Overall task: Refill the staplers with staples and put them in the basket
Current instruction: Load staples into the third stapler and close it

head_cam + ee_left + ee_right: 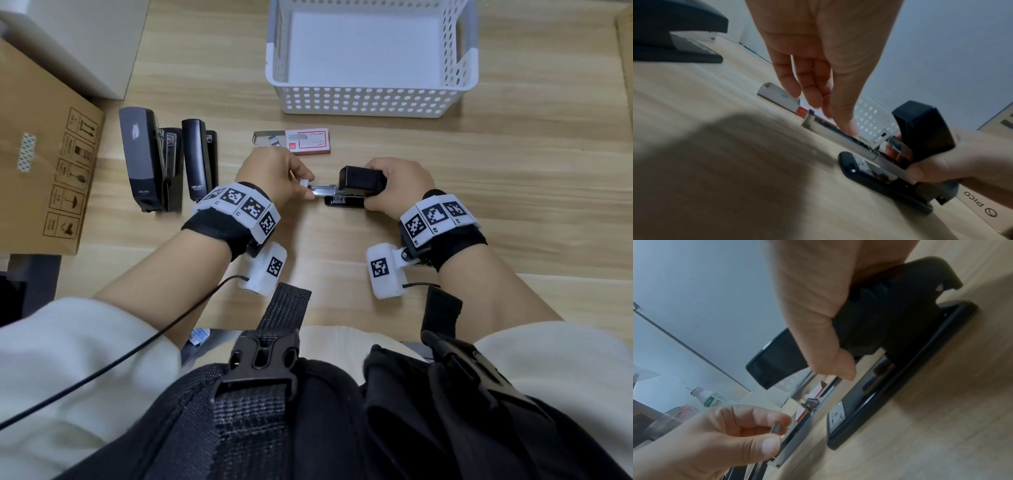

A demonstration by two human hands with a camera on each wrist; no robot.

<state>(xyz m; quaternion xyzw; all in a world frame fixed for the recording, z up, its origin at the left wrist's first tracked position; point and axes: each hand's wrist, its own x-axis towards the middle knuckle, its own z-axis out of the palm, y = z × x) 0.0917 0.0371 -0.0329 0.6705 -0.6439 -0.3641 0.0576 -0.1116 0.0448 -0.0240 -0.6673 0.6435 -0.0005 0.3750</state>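
A small black stapler (359, 181) stands on the wooden table, its lid raised and its metal magazine (323, 190) slid out to the left. My right hand (378, 192) grips the stapler's body (890, 313), thumb on the near side. My left hand (306, 186) pinches a short grey strip of staples (775, 428) between thumb and forefinger, right over the magazine (784, 446). An open red-and-white staple box (306, 141) lies just behind the hands. Two larger black staplers (147, 157) (200, 157) lie at the left. The white perforated basket (373, 99) stands behind, with nothing in it.
A brown cardboard box (44, 154) sits at the table's left edge and a white block (85, 44) at the back left. Another carton (978, 204) lies to the right. A plastic bottle (712, 400) stands beyond the table.
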